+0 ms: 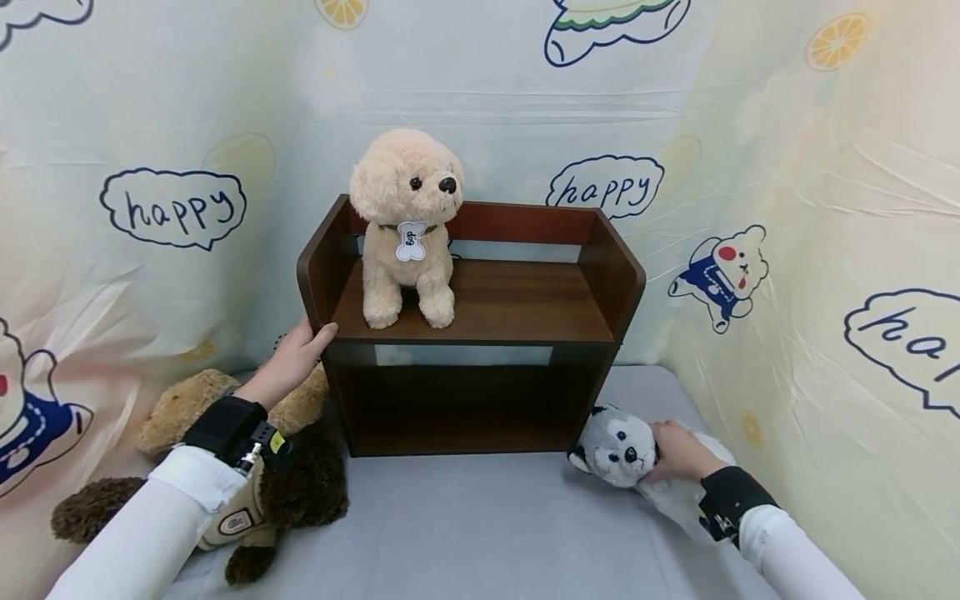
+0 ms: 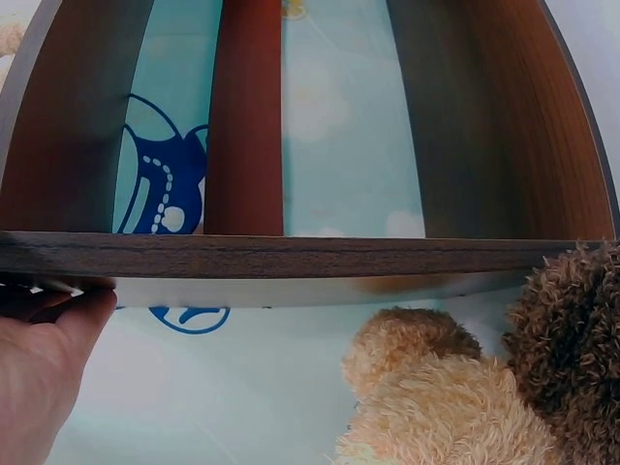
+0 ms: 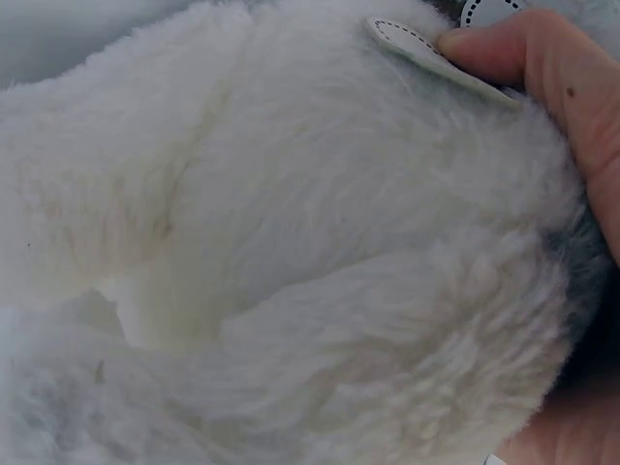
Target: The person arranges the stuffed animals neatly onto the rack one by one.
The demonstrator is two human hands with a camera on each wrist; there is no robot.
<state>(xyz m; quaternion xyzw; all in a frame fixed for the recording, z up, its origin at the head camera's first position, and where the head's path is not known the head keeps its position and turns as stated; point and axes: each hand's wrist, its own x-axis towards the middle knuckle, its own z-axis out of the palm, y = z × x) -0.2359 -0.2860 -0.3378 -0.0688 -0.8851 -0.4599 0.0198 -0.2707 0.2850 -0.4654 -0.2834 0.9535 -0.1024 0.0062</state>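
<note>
My left hand holds the left side panel of a dark brown two-tier shelf, thumb at its front edge. In the left wrist view the hand is at the panel's outer side, fingertips partly hidden. On the upper tier a cream plush dog with a bone-shaped tag sits upright, facing forward. By the shelf's lower right corner, my right hand grips a grey-and-white plush husky behind its head. Its white fur fills the right wrist view, with the thumb beside a white stitched tag.
Left of the shelf lies a brown plush bear, partly behind my left forearm. The shelf stands on a grey cloth surface. Behind it and at both sides hangs a printed curtain.
</note>
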